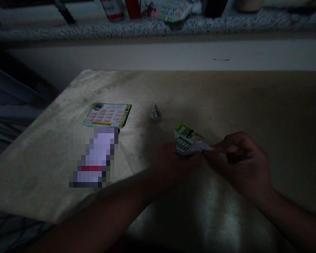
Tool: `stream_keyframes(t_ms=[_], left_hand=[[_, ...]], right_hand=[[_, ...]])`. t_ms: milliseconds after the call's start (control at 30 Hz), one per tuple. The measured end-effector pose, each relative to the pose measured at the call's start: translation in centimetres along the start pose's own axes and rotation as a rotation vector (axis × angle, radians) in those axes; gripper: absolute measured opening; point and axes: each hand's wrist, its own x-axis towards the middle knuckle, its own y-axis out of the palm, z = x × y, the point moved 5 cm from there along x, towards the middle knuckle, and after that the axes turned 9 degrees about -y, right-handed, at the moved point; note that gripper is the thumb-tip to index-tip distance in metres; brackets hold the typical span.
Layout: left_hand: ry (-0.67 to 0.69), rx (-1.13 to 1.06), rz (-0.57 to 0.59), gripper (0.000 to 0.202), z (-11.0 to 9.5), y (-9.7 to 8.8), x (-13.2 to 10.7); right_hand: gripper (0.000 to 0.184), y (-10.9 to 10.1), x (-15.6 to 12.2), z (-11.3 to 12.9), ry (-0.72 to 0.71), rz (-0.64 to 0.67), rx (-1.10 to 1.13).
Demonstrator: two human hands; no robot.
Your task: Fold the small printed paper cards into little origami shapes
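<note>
A folded piece of printed paper (191, 142), green and white with lettering, is held up over the table in both hands. My left hand (173, 163) is closed around its lower left part; the hand is dark and its fingertips are hard to see. My right hand (244, 161) pinches the narrow pointed right end between thumb and fingers. Beyond the hands, a small crumpled ball of printed paper (155, 113) lies on the table.
On the pale table (137, 84), a printed card or leaflet (107, 115) lies at the left. Nearer stands out a pixelated, lit phone-like rectangle (97, 158). Behind the table, a speckled stone ledge (144, 28) carries a red-and-white container (112, 10) and a crumpled printed wrapper (175, 11).
</note>
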Motion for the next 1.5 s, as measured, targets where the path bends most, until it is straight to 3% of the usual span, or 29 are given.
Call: stream_keyframes(t_ms=[467,700,833,1100,1367,1500], left_hand=[[0.014,0.072,-0.033,0.010,-0.1,-0.1,-0.2],[0.053,-0.001,-0.005,0.013,-0.1,0.3,-0.2],[0.023,0.028,-0.009,0.012,-0.2,0.3,-0.2],[0.026,0.057,0.001,0.013,-0.1,0.2,-0.1],[0.049,-0.119,0.209,0.024,0.2,-0.2,0.8],[0.031,-0.146,0.253,0.027,0.1,-0.7,1.1]], right_hand=[[0.044,0.0,-0.3,0.5,0.015,-0.022,-0.074],[0.040,-0.2,-0.1,0.8,-0.018,-0.024,-0.181],[0.051,-0.2,0.1,0.3,0.070,-0.036,-0.133],[0.054,0.0,0.2,-0.1,0.180,0.006,-0.003],[0.040,-0.7,0.5,-1.0,0.216,-0.060,0.128],[0.032,-0.5,0.5,-1.4,0.252,0.061,0.180]])
